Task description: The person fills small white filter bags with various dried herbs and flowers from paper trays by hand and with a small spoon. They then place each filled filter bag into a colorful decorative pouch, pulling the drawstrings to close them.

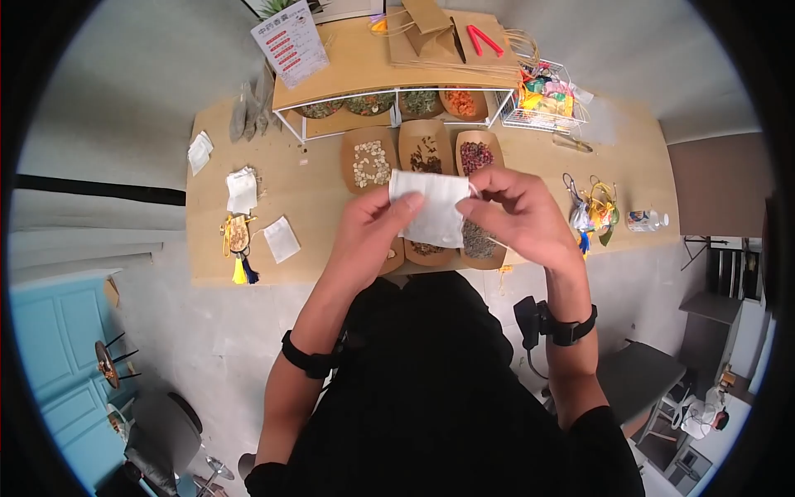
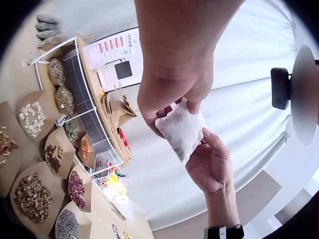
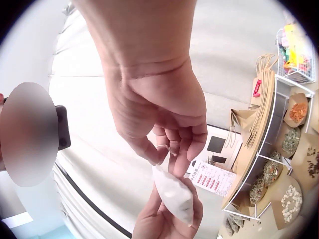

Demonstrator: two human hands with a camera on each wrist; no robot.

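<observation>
A white drawstring pouch (image 1: 432, 211), bulging slightly, is held up between both hands over the paper trays. My left hand (image 1: 374, 225) grips its left side, thumb across the front face. At the opposite end, my right hand (image 1: 523, 214) pinches the pouch's corner where the thin cord comes out. The right wrist view shows the right fingertips at the narrow top of the pouch (image 3: 174, 196), with a loop of cord beside them. Below it, the left hand (image 3: 157, 219) cups the pouch body. Part of the tray contents lies hidden behind the hands.
Brown paper trays hold white slices (image 1: 371, 163), rosebuds (image 1: 476, 155) and other dried herbs. Behind them stands a shelf (image 1: 356, 50) with paper bags (image 1: 426, 37). White pouches (image 1: 281, 239) and tasselled sachets (image 1: 238, 236) lie left; more sachets (image 1: 592, 207) and a bottle (image 1: 646, 220) right.
</observation>
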